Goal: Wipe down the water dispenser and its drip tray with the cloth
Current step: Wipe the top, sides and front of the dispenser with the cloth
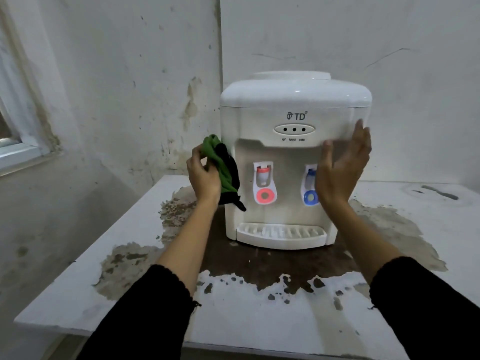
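Right now I'm on the body, with the drip tray (281, 236) untouched at six o'clock. My left hand (204, 175) bunches the cloth (222, 165) in closed fingers against the water dispenser (296, 157) at nine o'clock; my right hand (342, 165), open and empty, braces three o'clock. Next, I judge, sweep across the front, then down.

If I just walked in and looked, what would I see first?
Probably the big white water dispenser standing in the middle of the stained table, with its red tap and blue tap on the front. Next, the bright green and black cloth that the left hand presses against the dispenser's left side, while the open right hand steadies the other side.
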`<state>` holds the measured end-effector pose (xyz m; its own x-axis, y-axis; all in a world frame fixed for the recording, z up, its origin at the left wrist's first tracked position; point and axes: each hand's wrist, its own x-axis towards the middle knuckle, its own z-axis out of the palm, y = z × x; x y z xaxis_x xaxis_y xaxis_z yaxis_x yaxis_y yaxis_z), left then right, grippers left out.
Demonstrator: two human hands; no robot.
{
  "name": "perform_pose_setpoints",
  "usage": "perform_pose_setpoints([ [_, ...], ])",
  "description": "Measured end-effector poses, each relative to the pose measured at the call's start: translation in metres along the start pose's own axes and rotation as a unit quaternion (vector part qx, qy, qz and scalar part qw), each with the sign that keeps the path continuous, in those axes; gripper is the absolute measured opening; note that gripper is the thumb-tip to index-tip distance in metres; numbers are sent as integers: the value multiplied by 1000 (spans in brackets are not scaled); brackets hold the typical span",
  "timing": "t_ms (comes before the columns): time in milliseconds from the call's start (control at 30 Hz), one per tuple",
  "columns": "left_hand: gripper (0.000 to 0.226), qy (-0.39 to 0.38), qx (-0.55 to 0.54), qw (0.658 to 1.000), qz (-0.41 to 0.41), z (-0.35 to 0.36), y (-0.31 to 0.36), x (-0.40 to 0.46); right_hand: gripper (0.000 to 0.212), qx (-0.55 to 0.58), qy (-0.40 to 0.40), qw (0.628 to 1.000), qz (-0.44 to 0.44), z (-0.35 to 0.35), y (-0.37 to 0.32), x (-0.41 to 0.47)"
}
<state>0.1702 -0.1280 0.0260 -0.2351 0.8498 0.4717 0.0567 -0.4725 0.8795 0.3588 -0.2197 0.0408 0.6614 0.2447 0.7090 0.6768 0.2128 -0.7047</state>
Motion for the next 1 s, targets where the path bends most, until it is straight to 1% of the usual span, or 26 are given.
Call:
perform_pose_setpoints([
  [67,34,19,-21,999,-32,6,-8,-12,67,-6,-52,998,38,1,12,6],
  [133,30,-1,-56,997,-50,9,-15,-26,70,-12,-71,997,29,2,18,6],
  [267,33,-54,7,998,41,10,-39,-44,69,-13,-70,997,6,4,26,5],
  [300,34,-64,22,996,51,9,-46,-48,69,-17,-73,997,0,5,28,4],
  [333,34,-75,32,995,48,6,-53,-51,69,-23,-76,997,-7,5,31,4],
  [433,37,-110,59,992,-9,-3,-67,-60,69,-35,-84,996,-24,4,33,2],
  [467,39,-120,66,990,-12,-5,-68,-60,69,-36,-86,995,-26,4,33,2],
  [533,42,-144,77,986,21,-8,-61,-52,69,-37,-88,995,-23,3,31,2],
  [600,41,-157,78,982,66,-7,-48,-37,69,-40,-90,995,-20,3,29,3],
  [700,40,-160,85,976,122,-3,-31,-18,68,-43,-86,995,-20,3,29,3],
  [767,40,-158,98,973,136,-3,-34,-19,66,-49,-79,995,-26,1,32,3],
  [800,40,-155,106,974,129,-3,-41,-25,66,-51,-75,995,-33,0,35,3],
  [933,40,-156,137,977,50,-7,-78,-59,67,-56,-80,994,-50,-2,40,4],
  [1000,39,-152,173,972,39,-11,-87,-69,66,-59,-85,994,-48,-2,40,4],
])
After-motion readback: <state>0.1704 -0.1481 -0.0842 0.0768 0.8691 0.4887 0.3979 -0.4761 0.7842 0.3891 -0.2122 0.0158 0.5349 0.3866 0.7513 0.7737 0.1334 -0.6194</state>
